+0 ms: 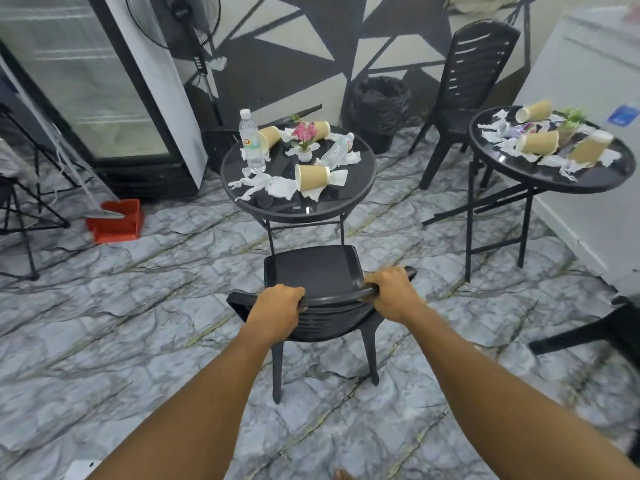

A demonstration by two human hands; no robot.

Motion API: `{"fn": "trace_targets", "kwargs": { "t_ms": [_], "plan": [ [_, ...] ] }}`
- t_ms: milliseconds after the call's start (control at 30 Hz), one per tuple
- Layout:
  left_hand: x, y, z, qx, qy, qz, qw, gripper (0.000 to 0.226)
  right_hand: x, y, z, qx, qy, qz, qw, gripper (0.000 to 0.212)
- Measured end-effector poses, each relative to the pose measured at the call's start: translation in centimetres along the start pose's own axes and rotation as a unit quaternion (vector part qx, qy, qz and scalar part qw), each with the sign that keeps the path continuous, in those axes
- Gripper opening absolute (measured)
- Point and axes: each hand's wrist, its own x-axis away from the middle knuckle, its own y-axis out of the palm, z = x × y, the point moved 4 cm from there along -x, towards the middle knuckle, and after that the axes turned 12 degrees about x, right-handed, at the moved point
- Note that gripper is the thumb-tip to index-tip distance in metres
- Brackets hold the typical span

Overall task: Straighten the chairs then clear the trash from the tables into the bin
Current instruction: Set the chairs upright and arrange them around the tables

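Observation:
A black plastic chair [311, 268] stands in front of me, its seat facing a round black table [360, 188]. My left hand [277, 308] and my right hand [393, 294] both grip the top rail of its backrest. That table carries tipped paper cups [311, 177], crumpled tissues [282, 187], an upright water bottle [251, 142], a lying bottle [337, 150] and a small pink flower pot [304, 136]. A second round table [554, 181] at the right holds more cups and tissues. A bin with a black bag [379, 109] stands by the far wall.
Another black chair [464, 84] stands between the tables by the wall. Part of a third chair [602, 327] shows at the right edge. A glass-door fridge [104, 91], a fan [187, 26], a red dustpan [116, 220] and a white freezer [588, 98] ring the marble-patterned floor.

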Motion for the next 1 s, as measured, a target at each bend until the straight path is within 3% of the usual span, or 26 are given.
{"fn": "trace_targets", "kwargs": {
  "t_ms": [33, 133, 200, 367, 500, 700, 1000],
  "plan": [
    [0.1, -0.3, 0.5, 0.015, -0.01, -0.012, 1.0, 0.014, 0.3, -0.5, 0.0, 0.001, -0.001, -0.009, 1.0, 0.016],
    [0.1, -1.0, 3.5, 0.071, -0.003, -0.067, 0.995, 0.068, 2.3, -2.2, 1.4, -0.042, 0.023, -0.042, 0.998, 0.045],
    [-0.3, -1.8, 6.6, 0.127, 0.018, -0.069, 0.989, 0.082, 4.0, -3.7, 3.1, -0.058, 0.062, -0.043, 0.996, 0.06],
    [-3.8, -2.4, 15.0, 0.151, 0.064, -0.048, 0.985, 0.073, 7.8, -6.9, 9.2, -0.065, 0.146, -0.054, 0.986, 0.054],
    [-8.0, -2.5, 20.5, 0.141, 0.093, -0.045, 0.985, 0.065, 8.1, -9.0, 14.8, -0.069, 0.158, -0.037, 0.984, 0.046],
    [-18.7, -1.2, 27.2, 0.104, 0.045, -0.051, 0.992, 0.064, 4.3, -10.4, 25.7, -0.1, 0.155, -0.025, 0.982, 0.037],
    [-30.9, -0.6, 35.6, 0.084, 0.017, -0.045, 0.995, 0.058, -3.0, -13.3, 38.6, -0.1, 0.14, -0.058, 0.983, 0.042]
  ]
}}
